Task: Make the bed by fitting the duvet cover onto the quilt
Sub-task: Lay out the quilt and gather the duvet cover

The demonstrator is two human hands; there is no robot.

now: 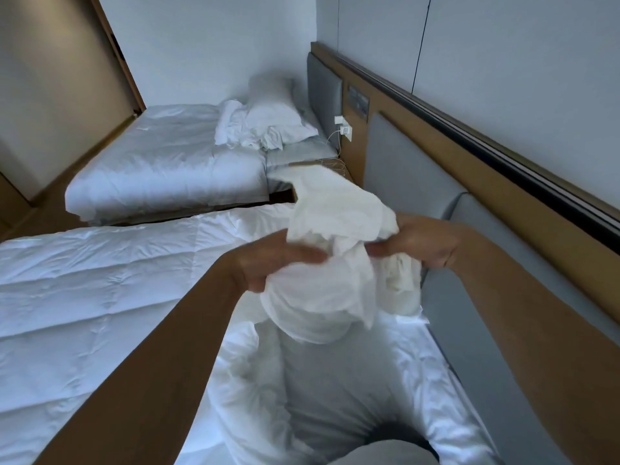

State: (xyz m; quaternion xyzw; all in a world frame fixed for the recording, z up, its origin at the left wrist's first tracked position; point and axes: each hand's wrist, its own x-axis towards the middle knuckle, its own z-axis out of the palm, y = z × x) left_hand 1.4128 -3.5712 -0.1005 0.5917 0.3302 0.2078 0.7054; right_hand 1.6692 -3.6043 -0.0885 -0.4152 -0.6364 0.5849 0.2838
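Note:
A white quilt (100, 290) with stitched channels lies spread over the near bed. Above its head end I hold up a bunched white duvet cover (335, 250). My left hand (268, 263) grips the cover's lower left folds. My right hand (426, 245) pinches the cover's right side, close to the grey headboard (402, 182). The fabric hangs down between my hands and trails onto the bed below. Part of the quilt's corner is hidden behind the bundle.
A second bed (161, 162) stands beyond a narrow gap, with a pillow (278, 119) and crumpled linen (235, 125) at its head. A charger and cable (344, 129) hang at the wall panel. A wooden rail (503, 156) runs along the wall on the right.

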